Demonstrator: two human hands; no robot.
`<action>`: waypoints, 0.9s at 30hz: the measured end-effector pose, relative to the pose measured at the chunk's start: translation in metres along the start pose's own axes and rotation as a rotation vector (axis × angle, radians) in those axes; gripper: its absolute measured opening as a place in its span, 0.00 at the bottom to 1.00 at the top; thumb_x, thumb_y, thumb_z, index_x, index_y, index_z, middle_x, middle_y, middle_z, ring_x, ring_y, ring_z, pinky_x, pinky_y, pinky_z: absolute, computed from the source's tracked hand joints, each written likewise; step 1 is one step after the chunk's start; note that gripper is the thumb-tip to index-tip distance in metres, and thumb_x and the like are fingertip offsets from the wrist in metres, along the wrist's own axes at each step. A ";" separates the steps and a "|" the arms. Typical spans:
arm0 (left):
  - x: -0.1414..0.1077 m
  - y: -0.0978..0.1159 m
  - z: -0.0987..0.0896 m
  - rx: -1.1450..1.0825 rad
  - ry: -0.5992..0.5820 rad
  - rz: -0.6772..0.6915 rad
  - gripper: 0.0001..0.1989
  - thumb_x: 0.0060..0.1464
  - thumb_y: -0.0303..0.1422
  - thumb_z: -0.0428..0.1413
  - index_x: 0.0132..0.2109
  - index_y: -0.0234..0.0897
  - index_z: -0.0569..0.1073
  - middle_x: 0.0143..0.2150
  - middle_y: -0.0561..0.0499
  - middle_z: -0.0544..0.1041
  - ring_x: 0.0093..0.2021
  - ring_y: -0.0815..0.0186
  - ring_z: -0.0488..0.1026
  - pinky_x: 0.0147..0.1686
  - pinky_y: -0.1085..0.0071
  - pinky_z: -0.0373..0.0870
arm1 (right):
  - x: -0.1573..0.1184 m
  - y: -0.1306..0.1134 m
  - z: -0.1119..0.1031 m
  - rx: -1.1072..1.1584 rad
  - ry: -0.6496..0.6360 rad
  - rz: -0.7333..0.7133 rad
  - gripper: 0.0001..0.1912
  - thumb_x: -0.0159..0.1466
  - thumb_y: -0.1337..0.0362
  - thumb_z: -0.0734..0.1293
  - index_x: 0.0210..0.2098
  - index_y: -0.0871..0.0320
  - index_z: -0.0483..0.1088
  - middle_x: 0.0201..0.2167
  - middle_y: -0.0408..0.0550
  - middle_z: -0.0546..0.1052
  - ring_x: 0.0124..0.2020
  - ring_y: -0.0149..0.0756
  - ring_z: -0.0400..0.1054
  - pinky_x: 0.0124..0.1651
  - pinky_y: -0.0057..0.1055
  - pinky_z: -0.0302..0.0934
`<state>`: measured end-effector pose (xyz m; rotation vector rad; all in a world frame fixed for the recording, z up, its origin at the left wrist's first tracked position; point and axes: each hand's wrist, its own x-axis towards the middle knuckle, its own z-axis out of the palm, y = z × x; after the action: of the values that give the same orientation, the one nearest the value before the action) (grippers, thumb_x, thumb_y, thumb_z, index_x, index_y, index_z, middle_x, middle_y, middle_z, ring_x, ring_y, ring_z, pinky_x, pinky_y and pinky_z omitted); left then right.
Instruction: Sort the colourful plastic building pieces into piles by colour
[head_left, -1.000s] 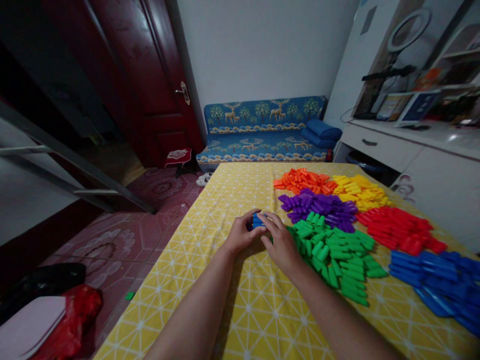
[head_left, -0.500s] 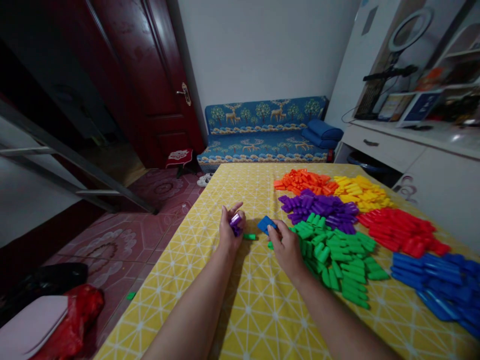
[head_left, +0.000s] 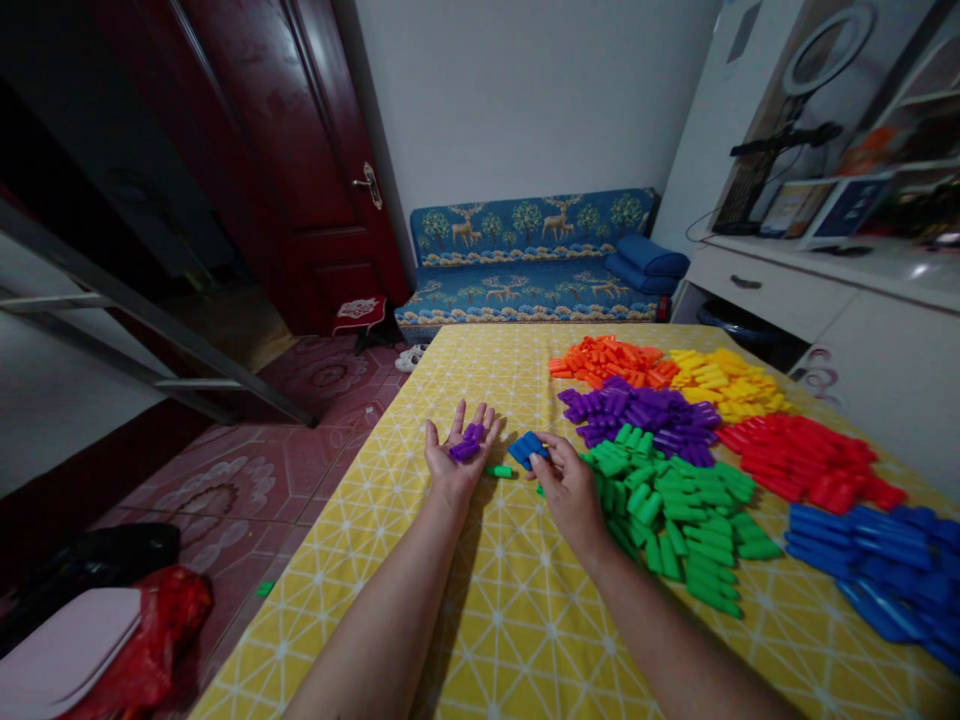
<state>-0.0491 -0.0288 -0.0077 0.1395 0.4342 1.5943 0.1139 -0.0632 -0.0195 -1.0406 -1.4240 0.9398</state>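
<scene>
My left hand [head_left: 453, 464] is palm up with its fingers spread. A few small purple tube-like plastic pieces [head_left: 466, 446] rest loose on its palm and fingers. To its right, my right hand [head_left: 566, 480] pinches a flat cluster of blue tube-like plastic pieces [head_left: 527, 449], side by side, between thumb and fingers. Whether they are joined I cannot tell. Between the hands, one green piece [head_left: 499, 471] lies on the yellow patterned tablecloth [head_left: 525, 600]. The green pile [head_left: 675, 500] is right beside my right hand, with the purple pile [head_left: 641, 418] just behind it.
Farther right are orange [head_left: 611, 363], yellow [head_left: 727, 383], red [head_left: 814, 460] and blue [head_left: 881, 560] piles of similar pieces. Beyond the table stands a blue patterned sofa [head_left: 525, 270]. A white cabinet [head_left: 780, 300] is at right. A green piece [head_left: 265, 588] lies on the floor, left.
My left hand has opened from a curl around the purple pieces, its fingers now stretched out. My right hand still holds the blue pieces, tilted a little differently.
</scene>
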 end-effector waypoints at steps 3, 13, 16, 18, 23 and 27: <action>0.002 0.001 -0.004 0.020 -0.002 0.014 0.34 0.59 0.58 0.36 0.56 0.41 0.69 0.58 0.36 0.69 0.57 0.49 0.69 0.50 0.45 0.71 | -0.003 0.002 0.002 -0.045 -0.074 -0.003 0.15 0.63 0.59 0.64 0.47 0.58 0.69 0.36 0.48 0.79 0.33 0.35 0.74 0.35 0.30 0.69; 0.001 0.003 -0.004 0.109 -0.050 0.023 0.39 0.57 0.61 0.32 0.58 0.42 0.70 0.60 0.38 0.69 0.59 0.50 0.68 0.51 0.46 0.70 | -0.012 -0.017 0.012 -0.769 -0.305 -0.308 0.12 0.64 0.69 0.64 0.46 0.56 0.75 0.45 0.52 0.76 0.48 0.42 0.68 0.51 0.38 0.63; 0.000 0.004 -0.002 0.102 -0.046 0.023 0.39 0.57 0.61 0.32 0.59 0.42 0.68 0.60 0.38 0.68 0.59 0.51 0.67 0.51 0.47 0.70 | -0.013 -0.020 0.011 -0.867 -0.295 -0.364 0.14 0.63 0.63 0.67 0.49 0.53 0.73 0.52 0.51 0.73 0.54 0.46 0.63 0.55 0.43 0.58; -0.001 0.004 -0.002 0.104 -0.055 0.021 0.39 0.57 0.61 0.32 0.59 0.42 0.69 0.61 0.38 0.68 0.59 0.51 0.68 0.52 0.47 0.70 | -0.014 -0.020 0.011 -0.866 -0.334 -0.383 0.14 0.63 0.59 0.68 0.49 0.51 0.72 0.54 0.49 0.72 0.55 0.45 0.62 0.57 0.43 0.55; 0.001 0.004 -0.005 0.118 -0.094 0.037 0.37 0.58 0.60 0.32 0.56 0.44 0.71 0.59 0.38 0.70 0.59 0.49 0.68 0.52 0.43 0.68 | -0.015 -0.017 0.013 -0.861 -0.333 -0.343 0.10 0.65 0.55 0.66 0.42 0.53 0.71 0.53 0.48 0.72 0.54 0.43 0.62 0.58 0.42 0.52; 0.002 0.002 -0.006 0.111 -0.108 0.025 0.37 0.57 0.61 0.34 0.55 0.42 0.72 0.59 0.38 0.70 0.59 0.50 0.68 0.53 0.44 0.67 | -0.013 -0.019 0.014 -0.864 -0.332 -0.333 0.09 0.66 0.56 0.65 0.37 0.55 0.70 0.46 0.48 0.74 0.50 0.42 0.64 0.55 0.40 0.53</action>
<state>-0.0529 -0.0283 -0.0125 0.3155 0.4384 1.5797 0.0985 -0.0812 -0.0069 -1.2215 -2.2950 0.2257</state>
